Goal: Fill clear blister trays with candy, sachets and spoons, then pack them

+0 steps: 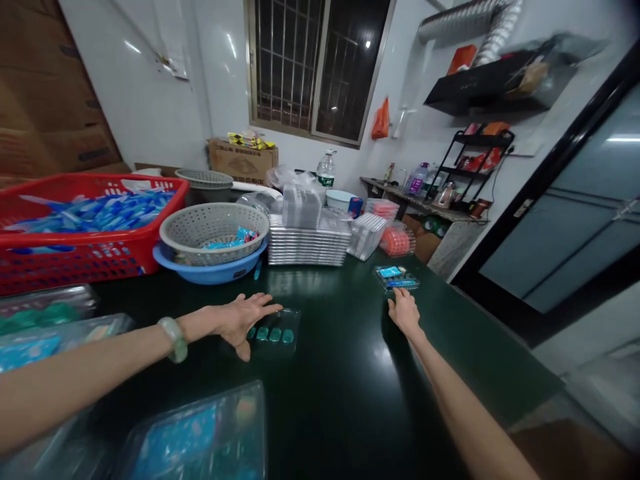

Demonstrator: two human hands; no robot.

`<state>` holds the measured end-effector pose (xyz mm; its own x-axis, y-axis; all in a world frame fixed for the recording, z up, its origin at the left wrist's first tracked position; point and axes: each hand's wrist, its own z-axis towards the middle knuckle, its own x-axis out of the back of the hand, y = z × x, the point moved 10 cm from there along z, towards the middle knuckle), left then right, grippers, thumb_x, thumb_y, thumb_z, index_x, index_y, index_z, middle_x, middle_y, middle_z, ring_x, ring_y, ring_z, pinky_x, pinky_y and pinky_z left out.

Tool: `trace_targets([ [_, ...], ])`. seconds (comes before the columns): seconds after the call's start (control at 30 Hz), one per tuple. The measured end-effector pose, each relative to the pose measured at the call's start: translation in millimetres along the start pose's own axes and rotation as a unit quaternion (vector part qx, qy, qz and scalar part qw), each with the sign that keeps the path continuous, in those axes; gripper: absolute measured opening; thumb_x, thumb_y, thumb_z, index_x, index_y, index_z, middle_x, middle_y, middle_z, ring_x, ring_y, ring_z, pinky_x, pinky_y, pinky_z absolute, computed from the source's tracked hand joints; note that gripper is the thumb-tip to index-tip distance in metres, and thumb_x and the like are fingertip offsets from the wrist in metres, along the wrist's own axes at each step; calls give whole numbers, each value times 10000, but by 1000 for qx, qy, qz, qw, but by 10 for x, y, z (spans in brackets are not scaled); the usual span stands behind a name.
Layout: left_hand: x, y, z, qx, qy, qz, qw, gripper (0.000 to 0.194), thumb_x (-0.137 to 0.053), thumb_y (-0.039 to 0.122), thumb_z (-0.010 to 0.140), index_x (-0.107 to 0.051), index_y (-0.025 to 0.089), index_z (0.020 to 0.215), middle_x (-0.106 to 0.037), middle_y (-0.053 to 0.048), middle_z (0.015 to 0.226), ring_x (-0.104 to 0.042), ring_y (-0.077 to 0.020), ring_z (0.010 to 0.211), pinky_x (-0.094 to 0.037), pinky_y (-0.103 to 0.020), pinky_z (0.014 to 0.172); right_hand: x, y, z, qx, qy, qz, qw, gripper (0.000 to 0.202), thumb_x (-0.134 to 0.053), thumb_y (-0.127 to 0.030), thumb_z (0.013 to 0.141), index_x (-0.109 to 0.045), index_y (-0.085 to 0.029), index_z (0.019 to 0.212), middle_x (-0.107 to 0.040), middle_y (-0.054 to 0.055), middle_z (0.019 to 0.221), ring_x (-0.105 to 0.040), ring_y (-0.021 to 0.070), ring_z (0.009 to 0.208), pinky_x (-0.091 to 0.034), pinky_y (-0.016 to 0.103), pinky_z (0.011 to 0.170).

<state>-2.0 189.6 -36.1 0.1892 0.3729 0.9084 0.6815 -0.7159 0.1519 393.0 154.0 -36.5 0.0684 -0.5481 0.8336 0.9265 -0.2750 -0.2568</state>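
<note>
My left hand [245,320], with a jade-like bangle on the wrist, is spread over a clear plastic tray [293,320] that holds several green pieces [275,335]. Its fingers are apart, and the palm covers part of the tray. Farther right, my right hand [404,311] reaches to the near edge of another clear tray [383,280], which contains a light-blue packet [390,271] and a blue stick-like item [401,283]. The right fingertips touch or nearly touch this tray; whether they grip it I cannot tell.
A red basket [95,250] of blue-wrapped items stands at the left, beside a grey colander [215,233] in a blue basin [215,272]. Stacked clear trays [307,243] sit at the back. In the left foreground lies a filled clear package [240,440]. A door [545,253] is at the right.
</note>
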Motion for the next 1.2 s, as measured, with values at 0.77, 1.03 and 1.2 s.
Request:
trace_targets([
  [0.77, 178, 419, -31, -10, 98, -110, 989, 1046, -695, 619, 488, -281, 268, 1382, -317, -156, 1413, -272, -385, 1263, -191, -544, 991, 939, -1180, -1963, 213, -48, -52, 974, 422, -444, -310, 860, -430, -198, 1268, -491, 136, 1245, -463, 304, 1077, -386, 425, 799],
  [1.03, -66, -439, -255, 214, 100, -302, 924, 721, -562, 461, 707, -399, 50, 1277, -650, -205, 929, -629, -341, 850, -483, -396, 668, 533, -2370, -1843, 332, -86, 29, 939, 206, -457, -151, 847, -592, -205, 992, -583, 85, 935, -495, 211, 853, -353, 332, 717],
  [1.2, -237, -403, -358, 239, 89, -402, 879, 459, -644, 394, 650, -571, 107, 1000, -657, -135, 713, -647, -297, 683, -495, -343, 538, 279, -2675, -1748, 383, -78, 0, 920, 178, -460, -132, 836, -586, -203, 732, -545, 63, 763, -443, 201, 768, -296, 318, 652],
])
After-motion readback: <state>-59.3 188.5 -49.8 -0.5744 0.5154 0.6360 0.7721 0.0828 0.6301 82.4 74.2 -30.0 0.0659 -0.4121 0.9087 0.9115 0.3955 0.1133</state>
